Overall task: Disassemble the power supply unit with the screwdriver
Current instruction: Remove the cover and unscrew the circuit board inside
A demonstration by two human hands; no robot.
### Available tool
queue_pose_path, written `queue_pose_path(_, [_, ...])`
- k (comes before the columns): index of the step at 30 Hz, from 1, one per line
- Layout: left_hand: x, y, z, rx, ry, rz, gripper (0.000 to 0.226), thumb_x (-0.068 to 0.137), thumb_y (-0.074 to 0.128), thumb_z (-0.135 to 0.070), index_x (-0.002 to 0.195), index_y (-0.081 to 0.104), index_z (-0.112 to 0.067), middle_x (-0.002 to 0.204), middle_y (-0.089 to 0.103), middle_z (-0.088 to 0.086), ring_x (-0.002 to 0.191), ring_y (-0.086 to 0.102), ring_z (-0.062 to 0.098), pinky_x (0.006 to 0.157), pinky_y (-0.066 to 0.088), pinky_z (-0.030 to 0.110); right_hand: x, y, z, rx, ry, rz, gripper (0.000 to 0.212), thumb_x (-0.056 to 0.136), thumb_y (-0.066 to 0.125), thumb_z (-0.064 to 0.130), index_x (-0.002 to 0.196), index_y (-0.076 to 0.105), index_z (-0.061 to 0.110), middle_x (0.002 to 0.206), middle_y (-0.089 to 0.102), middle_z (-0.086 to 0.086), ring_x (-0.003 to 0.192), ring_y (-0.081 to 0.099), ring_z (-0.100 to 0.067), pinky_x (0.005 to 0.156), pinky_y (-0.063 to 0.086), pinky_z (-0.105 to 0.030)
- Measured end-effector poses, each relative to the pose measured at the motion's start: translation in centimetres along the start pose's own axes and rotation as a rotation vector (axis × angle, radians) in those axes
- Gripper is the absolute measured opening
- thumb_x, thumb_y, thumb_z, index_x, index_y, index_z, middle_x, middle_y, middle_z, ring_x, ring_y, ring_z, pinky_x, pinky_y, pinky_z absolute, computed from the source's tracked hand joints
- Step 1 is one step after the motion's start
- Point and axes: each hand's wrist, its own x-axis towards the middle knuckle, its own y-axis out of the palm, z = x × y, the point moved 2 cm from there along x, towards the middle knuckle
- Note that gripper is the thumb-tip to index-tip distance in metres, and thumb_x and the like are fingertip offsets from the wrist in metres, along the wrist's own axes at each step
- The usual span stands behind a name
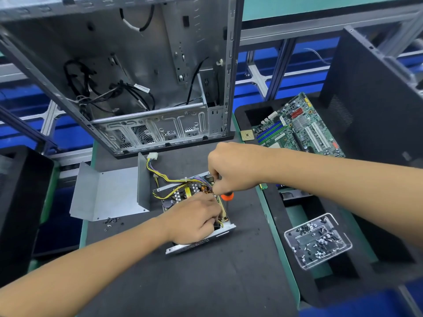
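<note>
The power supply unit (183,191) lies open on the dark mat, its circuit board and yellow and purple wires exposed. Its bent metal cover (109,193) lies off to the left. My left hand (194,219) rests on the unit's near side, fingers curled around the board's right edge. My right hand (231,168) grips the screwdriver (227,196), whose orange and black handle shows just below my fist. The shaft points down into the unit's right side, and its tip is hidden.
An empty computer case (137,72) stands behind the unit. A motherboard (299,126) lies at the back right. A clear tray (318,241) of screws sits to the right. Loose screws (111,221) lie by the cover. Black foam trays flank the mat.
</note>
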Motion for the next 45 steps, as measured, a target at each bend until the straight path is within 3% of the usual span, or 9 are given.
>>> queue_pose_path(4, [0.0,-0.1,-0.1,-0.008,0.003,-0.007,0.012,0.083,0.041,-0.018,0.081,0.050,-0.011,0.082,0.050,0.003,0.082,0.041,0.019,0.088,0.037,0.034,-0.2,0.3,0.1,0.010,0.005,-0.009,0.027,0.069,0.066,0.025,0.054,0.050,0.010,0.043,0.031,-0.003,0.047,0.027,-0.020,0.042,0.017,-0.024])
queue_pose_path(16, [0.1,-0.1,-0.2,-0.003,0.022,-0.023,0.005,0.083,0.048,-0.011,0.079,0.049,-0.010,0.080,0.052,0.005,0.083,0.041,0.020,0.087,0.037,0.034,-0.3,0.2,0.3,0.009,0.004,-0.025,0.027,0.068,0.065,0.026,0.053,0.048,0.010,0.044,0.030,-0.004,0.053,0.029,-0.024,0.046,0.024,-0.025])
queue_pose_path(20, [0.1,-0.1,-0.1,-0.005,0.021,-0.027,0.004,0.082,0.047,-0.013,0.079,0.050,-0.011,0.080,0.051,0.004,0.082,0.041,0.018,0.087,0.036,0.032,-0.3,0.2,0.2,0.008,0.010,-0.031,0.025,0.067,0.064,0.025,0.058,0.058,0.003,0.046,0.033,-0.005,0.054,0.031,-0.024,0.049,0.028,-0.025])
queue_pose_path(23, [0.1,0.0,-0.1,-0.009,0.018,-0.030,0.005,0.082,0.045,-0.015,0.078,0.047,-0.013,0.080,0.050,0.002,0.080,0.039,0.017,0.085,0.036,0.032,-0.4,0.3,0.3,0.011,0.024,-0.027,0.023,0.066,0.063,0.024,0.054,0.053,0.007,0.046,0.033,-0.006,0.052,0.031,-0.024,0.045,0.024,-0.024])
queue_pose_path(27, [0.1,0.0,0.0,-0.017,0.016,-0.042,0.006,0.083,0.044,-0.015,0.078,0.048,-0.014,0.079,0.049,0.002,0.078,0.031,0.011,0.086,0.035,0.030,-0.6,0.2,0.3,0.002,0.028,-0.024,0.024,0.068,0.063,0.024,0.060,0.062,0.002,0.047,0.033,-0.005,0.053,0.031,-0.023,0.044,0.020,-0.025])
queue_pose_path(35, [0.0,0.2,0.2,-0.057,-0.005,-0.034,0.007,0.081,0.047,-0.015,0.079,0.053,-0.013,0.082,0.054,0.001,0.084,0.044,0.016,0.088,0.036,0.029,-0.8,0.0,0.2,0.026,0.032,-0.030,0.027,0.069,0.064,0.026,0.063,0.064,-0.001,0.050,0.037,-0.008,0.049,0.028,-0.020,0.043,0.021,-0.024])
queue_pose_path(40, [1.3,0.2,0.0,-0.245,-0.160,-0.049,0.012,0.086,0.055,-0.023,0.097,0.055,-0.018,0.089,0.068,-0.004,0.086,0.057,0.012,0.083,0.045,0.028,-0.9,0.2,0.0,0.018,0.036,-0.023,0.035,0.072,0.064,0.034,0.064,0.065,0.000,0.051,0.040,-0.007,0.051,0.031,-0.023,0.045,0.024,-0.025])
queue_pose_path(45, [2.5,-0.3,0.1,-0.175,-0.241,0.022,0.028,0.090,0.062,-0.035,0.112,0.063,-0.019,0.105,0.068,0.002,0.097,0.062,0.019,0.083,0.047,0.035,-0.6,0.3,0.0,0.008,0.046,-0.043,0.027,0.066,0.064,0.027,0.065,0.065,0.000,0.054,0.042,-0.019,0.051,0.027,-0.021,0.048,0.025,-0.025])
